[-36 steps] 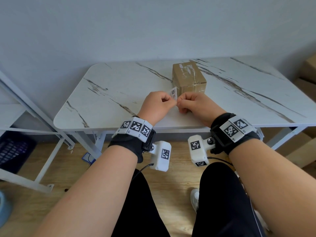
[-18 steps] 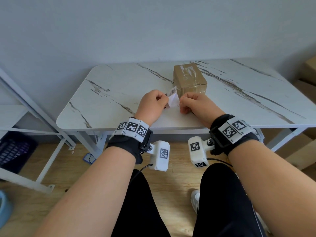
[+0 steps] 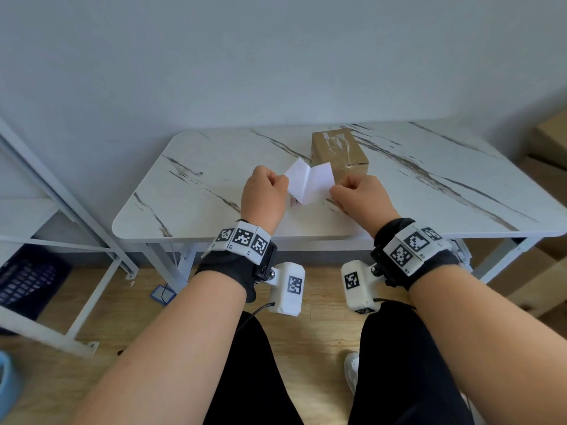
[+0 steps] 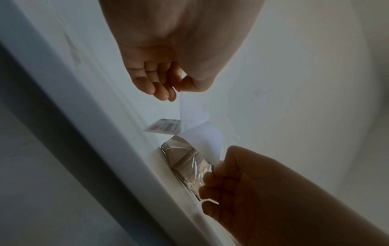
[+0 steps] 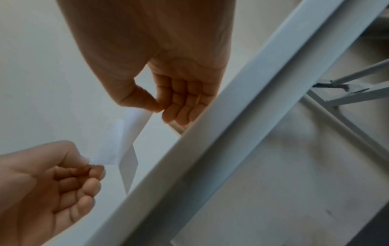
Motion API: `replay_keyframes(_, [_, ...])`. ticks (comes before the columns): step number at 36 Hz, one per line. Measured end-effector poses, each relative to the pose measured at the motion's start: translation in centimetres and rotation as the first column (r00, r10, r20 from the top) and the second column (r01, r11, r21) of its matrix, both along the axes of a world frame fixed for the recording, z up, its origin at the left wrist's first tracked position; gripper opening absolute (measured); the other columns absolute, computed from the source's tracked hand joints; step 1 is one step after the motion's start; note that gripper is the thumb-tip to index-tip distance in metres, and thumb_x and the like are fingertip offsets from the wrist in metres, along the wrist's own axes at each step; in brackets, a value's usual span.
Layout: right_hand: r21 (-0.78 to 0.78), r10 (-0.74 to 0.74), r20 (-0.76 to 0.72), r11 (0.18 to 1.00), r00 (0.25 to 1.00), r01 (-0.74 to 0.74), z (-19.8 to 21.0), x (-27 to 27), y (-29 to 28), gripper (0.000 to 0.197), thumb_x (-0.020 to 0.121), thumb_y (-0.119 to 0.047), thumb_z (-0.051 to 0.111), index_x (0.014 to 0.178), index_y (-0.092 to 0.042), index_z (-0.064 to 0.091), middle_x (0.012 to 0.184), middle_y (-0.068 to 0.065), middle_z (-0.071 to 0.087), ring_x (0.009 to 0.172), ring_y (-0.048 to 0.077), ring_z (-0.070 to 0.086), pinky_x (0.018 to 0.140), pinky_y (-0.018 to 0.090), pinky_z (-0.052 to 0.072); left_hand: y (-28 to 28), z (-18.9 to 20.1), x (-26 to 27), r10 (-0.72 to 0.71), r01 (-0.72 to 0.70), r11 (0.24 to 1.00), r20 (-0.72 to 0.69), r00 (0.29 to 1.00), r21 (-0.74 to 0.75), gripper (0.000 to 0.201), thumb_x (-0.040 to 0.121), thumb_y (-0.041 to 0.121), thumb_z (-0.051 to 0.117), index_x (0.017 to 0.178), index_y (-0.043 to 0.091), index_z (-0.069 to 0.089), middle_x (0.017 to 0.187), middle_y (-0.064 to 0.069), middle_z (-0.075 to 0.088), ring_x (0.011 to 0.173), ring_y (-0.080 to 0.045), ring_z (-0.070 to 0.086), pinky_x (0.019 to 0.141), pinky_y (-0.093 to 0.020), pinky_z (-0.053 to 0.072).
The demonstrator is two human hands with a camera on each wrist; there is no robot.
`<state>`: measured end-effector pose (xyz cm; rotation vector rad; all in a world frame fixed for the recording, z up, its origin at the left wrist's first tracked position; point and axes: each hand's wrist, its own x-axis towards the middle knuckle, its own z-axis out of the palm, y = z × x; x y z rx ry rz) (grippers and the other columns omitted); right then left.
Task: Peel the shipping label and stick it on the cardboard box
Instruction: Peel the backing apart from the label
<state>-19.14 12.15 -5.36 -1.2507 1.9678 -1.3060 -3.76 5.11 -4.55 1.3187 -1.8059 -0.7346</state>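
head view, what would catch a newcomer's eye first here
The white shipping label, half peeled and spread in a V above the marble-pattern table, pinched on one side by the left hand and on the other by the right hand. Just behind it stands the taped cardboard box.

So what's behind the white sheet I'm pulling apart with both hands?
Behind the white sheet stands the cardboard box on the table. The box's top and right front show; the sheet covers its lower left front corner.
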Motion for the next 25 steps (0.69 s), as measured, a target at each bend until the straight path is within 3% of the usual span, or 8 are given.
replay_keyframes(5, [-0.005,-0.099,0.02,0.995,0.995,0.099,0.4,-1.1,0.9,0.01,0.069,-0.023,0.052,0.068,-0.013,0.049,0.069,0.012,0.049,0.062,0.02,0.042,0.059,0.033,0.036,0.7,0.5,-0.4,0.001,-0.002,1.0,-0.016,1.0,-0.013,0.011,0.093,0.018,0.045,0.089,0.007,0.048,0.07,0.005,0.046,0.072,-0.022,0.048,0.054,-0.028,0.036])
replay_keyframes(7, [0.005,-0.133,0.017,0.991,0.991,0.132,0.6,-1.5,1.3,0.009,0.07,-0.022,0.051,0.07,-0.013,0.051,0.07,0.012,0.051,0.063,0.02,0.044,0.059,0.033,0.037,1.1,0.7,-0.8,-0.001,0.001,1.0,-0.028,1.0,-0.027,0.011,0.093,0.018,0.045,0.089,0.007,0.048,0.072,0.002,0.048,0.072,-0.022,0.048,0.057,-0.03,0.037])
replay_keyframes(12, [0.027,-0.206,-0.026,0.978,0.978,0.207,0.6,-3.2,2.0,0.014,0.077,-0.022,0.052,0.072,-0.009,0.052,0.073,0.012,0.054,0.066,0.022,0.047,0.063,0.033,0.038,1.5,1.2,-1.5,0.041,-0.045,0.998,-0.077,0.996,-0.046,0.011,0.094,0.016,0.043,0.087,0.008,0.044,0.077,-0.001,0.048,0.072,-0.023,0.046,0.051,-0.028,0.032])
replay_keyframes(15, [0.043,-0.256,-0.037,0.965,0.966,0.257,0.7,-4.2,2.6,0.01,0.078,-0.023,0.05,0.074,-0.014,0.051,0.073,0.011,0.05,0.068,0.021,0.045,0.065,0.033,0.034,1.7,1.6,-2.0,0.062,-0.066,0.997,-0.088,0.994,-0.051,0.01,0.094,0.016,0.042,0.088,0.008,0.043,0.086,-0.006,0.052,0.074,-0.024,0.047,0.061,-0.031,0.034])
replay_keyframes(18, [0.066,-0.302,-0.053,0.95,0.952,0.306,0.9,-5.4,3.2,0.009,0.079,-0.021,0.049,0.072,-0.015,0.048,0.072,0.011,0.047,0.067,0.02,0.042,0.065,0.032,0.031,1.8,2.0,-2.5,0.066,-0.072,0.996,-0.102,0.993,-0.055,0.009,0.094,0.015,0.041,0.089,0.008,0.042,0.09,-0.008,0.052,0.074,-0.024,0.047,0.064,-0.031,0.034])
replay_keyframes(23, [0.093,-0.396,-0.129,0.908,0.909,0.409,1.1,-7.8,4.2,0.03,0.081,-0.018,0.049,0.059,-0.016,0.028,0.058,0.002,0.029,0.055,0.02,0.027,0.053,0.028,0.019,1.7,2.2,-3.5,0.065,-0.071,0.996,-0.094,0.993,-0.058,0.009,0.094,0.014,0.04,0.088,0.008,0.041,0.09,-0.009,0.051,0.074,-0.025,0.047,0.065,-0.032,0.035])
replay_keyframes(25, [0.113,-0.42,-0.148,0.892,0.895,0.437,1.2,-8.6,4.6,0.031,0.082,-0.016,0.048,0.058,-0.014,0.029,0.058,0.001,0.03,0.054,0.02,0.028,0.051,0.028,0.02,1.7,2.2,-3.8,0.061,-0.067,0.995,-0.073,0.995,-0.073,0.009,0.095,0.013,0.04,0.087,0.008,0.041,0.09,-0.009,0.051,0.074,-0.025,0.046,0.065,-0.031,0.034])
